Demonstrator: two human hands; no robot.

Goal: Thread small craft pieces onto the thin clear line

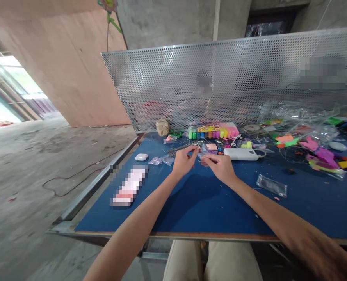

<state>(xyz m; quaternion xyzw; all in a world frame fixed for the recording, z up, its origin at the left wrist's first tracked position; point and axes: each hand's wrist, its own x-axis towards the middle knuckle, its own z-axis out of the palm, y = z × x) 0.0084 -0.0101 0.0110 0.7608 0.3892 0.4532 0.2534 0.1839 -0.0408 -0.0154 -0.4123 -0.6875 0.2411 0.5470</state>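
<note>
Over the middle of the blue table (191, 207), my left hand (185, 160) is closed, thumb and fingers pinched together. My right hand (221, 167) faces it a short way to the right, its fingers also pinched. Whatever lies between the fingertips is too small to make out. Clear plastic shows right behind the fingers, beside a peach-coloured piece (211, 146). Thin wire-like sticks (185, 146) lie behind my left hand. Just beyond my right hand is a white power bank (240, 154) with a cable.
A pack of coloured clay (214, 131) lies against the perforated metal screen (173, 86). At left are a white earbud case (141, 157) and a blurred-out phone-like object (129, 186). A clear packet (271, 185) and colourful cut pieces (322, 154) lie right.
</note>
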